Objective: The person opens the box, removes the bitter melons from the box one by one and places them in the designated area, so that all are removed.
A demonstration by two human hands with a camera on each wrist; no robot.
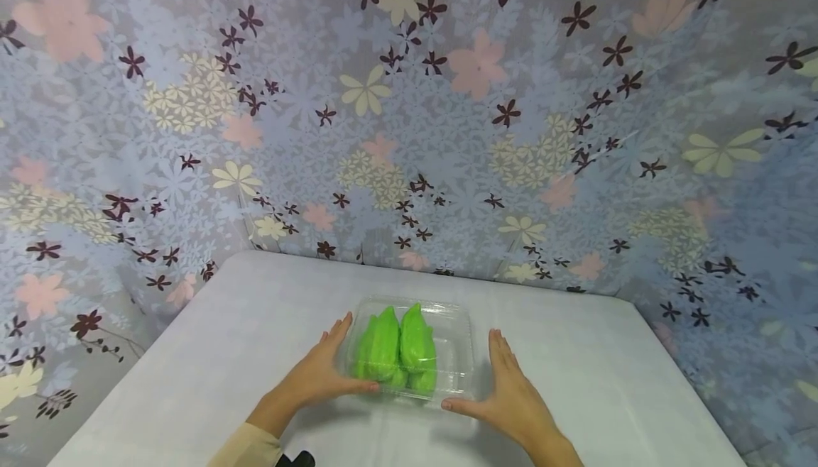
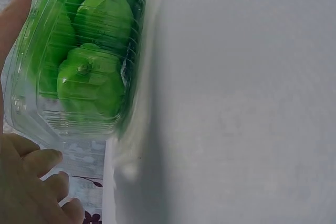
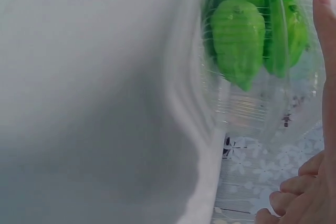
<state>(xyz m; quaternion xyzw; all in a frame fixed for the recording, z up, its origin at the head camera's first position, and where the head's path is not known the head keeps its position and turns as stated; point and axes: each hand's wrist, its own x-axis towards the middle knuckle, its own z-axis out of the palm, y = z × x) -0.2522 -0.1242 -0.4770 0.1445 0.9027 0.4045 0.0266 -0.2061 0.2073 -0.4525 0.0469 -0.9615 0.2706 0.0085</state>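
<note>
You hold your left hand (image 1: 319,375) at the left side of a clear, rectangular plastic box (image 1: 452,350), its fingers pointing forward and its thumb reaching inward along the near edge. Your right hand (image 1: 509,397) mirrors this pose on the right, with its fingers apart from the box wall. In both hands the thumb is spread wide from the fingers; neither pinches anything, and I cannot tell whether the thumbs touch. The box sits between them on the white cloth-covered table (image 1: 575,353), with bright green, pointed pieces (image 1: 385,346) in its left part.
</note>
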